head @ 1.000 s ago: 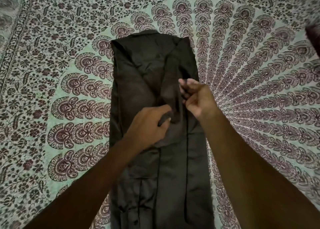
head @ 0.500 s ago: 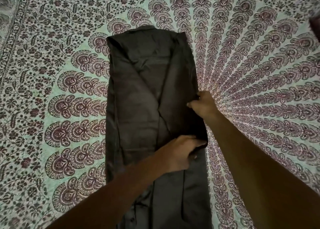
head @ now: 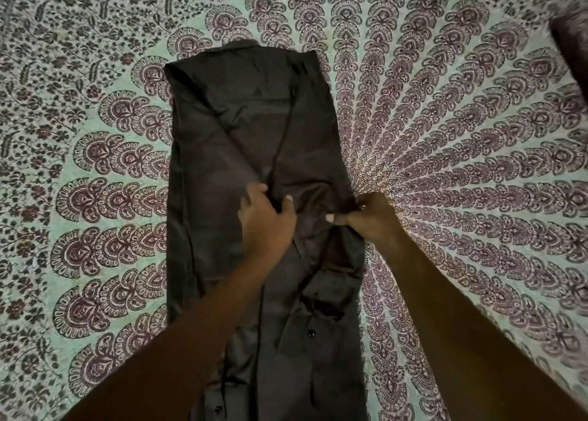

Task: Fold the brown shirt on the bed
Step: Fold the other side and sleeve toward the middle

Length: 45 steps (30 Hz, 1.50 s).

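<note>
Head view | left hand [head: 265, 221] pinches a fold mid brown shirt [head: 222, 172] | right hand [head: 370, 218] grips its right edge (fingers curled) | patterned bedspread [head: 477, 134] beneath

Patterned bedspread [head: 445, 134] under dim light.
Pale green cloth printed with maroon paisley fans radiating outward; a floral border runs along the left; a dark object [head: 572, 35] sits at the right edge.

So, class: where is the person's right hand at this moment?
In the head view, the right hand pinches the right edge of the brown shirt, halfway down, beside the left hand.
</note>
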Tool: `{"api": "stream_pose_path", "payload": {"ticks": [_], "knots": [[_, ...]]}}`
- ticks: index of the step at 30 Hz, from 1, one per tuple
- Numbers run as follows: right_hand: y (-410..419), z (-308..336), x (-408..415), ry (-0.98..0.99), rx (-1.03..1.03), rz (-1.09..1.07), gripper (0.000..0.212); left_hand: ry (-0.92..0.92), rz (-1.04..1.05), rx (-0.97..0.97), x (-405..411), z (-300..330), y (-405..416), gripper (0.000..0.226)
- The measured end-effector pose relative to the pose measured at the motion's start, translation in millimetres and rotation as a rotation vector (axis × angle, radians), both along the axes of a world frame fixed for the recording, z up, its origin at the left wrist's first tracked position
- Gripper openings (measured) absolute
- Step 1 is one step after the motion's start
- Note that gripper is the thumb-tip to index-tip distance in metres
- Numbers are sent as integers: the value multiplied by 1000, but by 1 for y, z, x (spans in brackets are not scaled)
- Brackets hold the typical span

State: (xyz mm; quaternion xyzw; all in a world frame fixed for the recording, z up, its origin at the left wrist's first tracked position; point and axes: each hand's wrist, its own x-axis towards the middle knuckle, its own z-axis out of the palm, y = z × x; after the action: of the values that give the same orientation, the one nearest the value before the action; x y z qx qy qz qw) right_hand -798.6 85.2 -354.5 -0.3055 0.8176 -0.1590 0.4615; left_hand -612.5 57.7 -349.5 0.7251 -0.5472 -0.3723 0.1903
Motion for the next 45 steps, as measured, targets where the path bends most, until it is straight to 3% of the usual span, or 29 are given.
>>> {"api": "stream_pose_path", "payload": {"ticks": [5,11,16,20,26,32,36,41,45], "knots": [[22,-13,5,-183,-54,-109,16,66,194,135,-22,-7,-60,57],[35,-19,5,-407,-170,-320,8,-144,-4,148,-40,-19,-109,49],[42,-28,-2,-487,-178,-303,24,-19,-37,169,-68,-22,-152,53],[51,-31,-4,-550,-165,-244,26,-15,-33,139,-85,-22,-175,36],[68,-36,3,-539,-188,-165,27,-41,-139,-5,-90,-24,-181,28],[82,-38,12,-351,-189,-115,23,-155,-192,-116,-81,-27,-164,44],[89,-27,15,-250,-138,-62,41,-288,-149,-63,-55,-32,-140,48],[106,-21,21,-444,-40,-65,36,-263,-254,17,-32,-37,-136,44],[117,-24,30,-502,-21,-171,32,-335,-320,-88,-35,-29,-122,57]]}}
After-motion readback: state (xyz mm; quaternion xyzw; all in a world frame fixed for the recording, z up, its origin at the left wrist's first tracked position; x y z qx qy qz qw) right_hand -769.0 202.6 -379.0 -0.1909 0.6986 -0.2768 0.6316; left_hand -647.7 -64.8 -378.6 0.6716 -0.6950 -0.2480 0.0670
